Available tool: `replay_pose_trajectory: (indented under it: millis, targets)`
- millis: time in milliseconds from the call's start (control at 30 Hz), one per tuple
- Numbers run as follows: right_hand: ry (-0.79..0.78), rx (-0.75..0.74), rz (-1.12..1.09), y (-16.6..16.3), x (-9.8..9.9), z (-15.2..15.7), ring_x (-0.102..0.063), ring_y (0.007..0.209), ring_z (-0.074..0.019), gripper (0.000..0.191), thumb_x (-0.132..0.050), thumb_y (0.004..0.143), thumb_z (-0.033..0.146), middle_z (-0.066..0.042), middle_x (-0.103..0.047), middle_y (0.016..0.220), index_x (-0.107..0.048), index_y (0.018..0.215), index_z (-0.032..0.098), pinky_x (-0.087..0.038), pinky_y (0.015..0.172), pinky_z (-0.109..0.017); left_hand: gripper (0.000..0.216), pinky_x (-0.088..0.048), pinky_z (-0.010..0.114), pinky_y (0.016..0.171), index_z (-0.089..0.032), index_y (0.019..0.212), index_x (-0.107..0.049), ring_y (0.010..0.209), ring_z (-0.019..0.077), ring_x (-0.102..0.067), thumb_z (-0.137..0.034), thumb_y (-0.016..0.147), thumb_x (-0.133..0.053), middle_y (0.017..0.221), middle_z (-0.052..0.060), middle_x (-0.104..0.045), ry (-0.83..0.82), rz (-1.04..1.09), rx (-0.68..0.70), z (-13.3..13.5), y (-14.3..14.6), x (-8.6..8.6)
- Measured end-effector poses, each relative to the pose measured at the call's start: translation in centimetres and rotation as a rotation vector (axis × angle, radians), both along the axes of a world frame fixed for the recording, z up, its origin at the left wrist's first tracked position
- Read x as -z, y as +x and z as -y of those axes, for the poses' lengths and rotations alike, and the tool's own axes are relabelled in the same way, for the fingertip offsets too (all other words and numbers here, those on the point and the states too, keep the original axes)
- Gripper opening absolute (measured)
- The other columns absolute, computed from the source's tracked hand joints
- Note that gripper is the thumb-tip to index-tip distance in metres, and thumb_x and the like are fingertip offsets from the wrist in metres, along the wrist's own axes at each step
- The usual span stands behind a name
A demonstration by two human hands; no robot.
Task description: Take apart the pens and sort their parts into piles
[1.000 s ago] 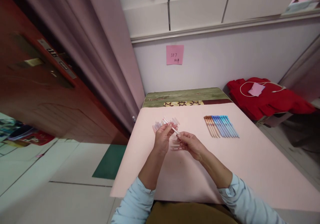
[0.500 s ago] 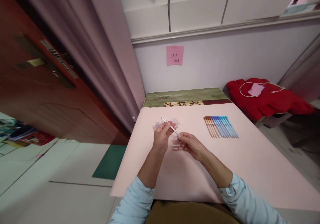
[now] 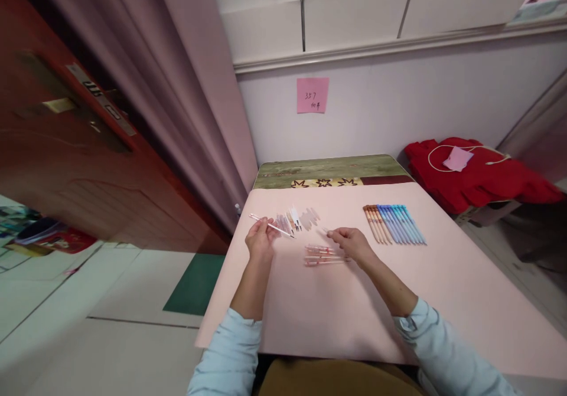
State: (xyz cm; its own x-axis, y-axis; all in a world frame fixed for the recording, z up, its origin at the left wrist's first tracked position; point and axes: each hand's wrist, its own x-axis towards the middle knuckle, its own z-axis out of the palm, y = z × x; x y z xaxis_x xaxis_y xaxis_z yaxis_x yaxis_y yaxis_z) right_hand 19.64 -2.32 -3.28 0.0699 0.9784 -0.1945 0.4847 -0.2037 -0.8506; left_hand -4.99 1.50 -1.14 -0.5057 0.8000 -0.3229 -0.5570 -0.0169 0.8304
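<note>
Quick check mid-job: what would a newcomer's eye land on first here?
Probably the row of orange-to-blue pens on the pink table, just beyond the right hand. Next, the left hand pinching a thin white rod beside scattered clear pen parts, and the red cloth beyond the table's right edge.

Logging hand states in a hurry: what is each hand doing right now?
Left hand: closed on a thin white pen refill.
Right hand: above the loose pens; whether it holds anything cannot be told.
</note>
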Motion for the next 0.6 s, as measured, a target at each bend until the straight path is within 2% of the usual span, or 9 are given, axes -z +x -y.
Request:
replay_pose_trajectory:
  millis: [67,200,333,433,600]
  targets:
    - [0.028,0.004,0.148,-0.4,0.2,-1.5,-0.060,0.064,-0.0144,0.035,-0.055,0.083,0.050,-0.001,-0.068,0.069,-0.073,0.080,0.020,-0.038,0.056,-0.023,0.010,-0.059,0.031,0.064,-0.011,0.088,-0.062,0.067,0.0170,-0.069,-0.012,0.079,-0.067,0.076,0.009,-0.070,-0.034,-0.004,0.007,-0.5,-0.1,1.1]
    - [0.022,0.044,0.293,-2.6,0.1,-4.4,-0.063,0.073,-0.0179,0.028,-0.057,0.082,0.046,-0.004,-0.072,0.079,-0.074,0.082,0.023,-0.038,0.060,-0.025,0.014,-0.059,0.031,0.063,-0.011,0.089,-0.061,0.063,0.0168,-0.069,-0.012,0.077,-0.069,0.075,0.009,-0.070,-0.066,0.005,0.041,-1.5,0.3,2.6]
    - [0.027,0.067,0.396,-4.8,-0.3,-6.3,-0.064,0.081,-0.0213,0.028,-0.056,0.084,0.046,-0.007,-0.073,0.084,-0.073,0.084,0.024,-0.039,0.065,-0.028,0.018,-0.058,0.031,0.060,-0.011,0.089,-0.060,0.059,0.0163,-0.067,-0.013,0.076,-0.071,0.074,0.009,-0.069,-0.069,-0.011,0.077,-2.9,0.3,3.2]
    - [0.060,0.060,0.428,-5.6,-0.6,-6.7,-0.064,0.086,-0.0216,0.028,-0.054,0.086,0.045,-0.006,-0.073,0.090,-0.073,0.089,0.025,-0.040,0.069,-0.028,0.020,-0.056,0.028,0.057,-0.010,0.088,-0.060,0.057,0.0157,-0.067,-0.016,0.074,-0.073,0.073,0.009,-0.069,-0.057,-0.029,0.101,-4.3,0.3,3.3]
    - [0.187,-0.147,0.278,-6.9,-0.5,-5.6,-0.065,0.078,-0.0171,0.025,-0.057,0.086,0.046,-0.002,-0.074,0.085,-0.074,0.089,0.028,-0.040,0.067,-0.024,0.024,-0.056,0.028,0.060,-0.011,0.085,-0.060,0.057,0.0139,-0.066,-0.022,0.070,-0.076,0.072,0.007,-0.068,-0.026,-0.060,0.171,-6.0,2.2,3.5]
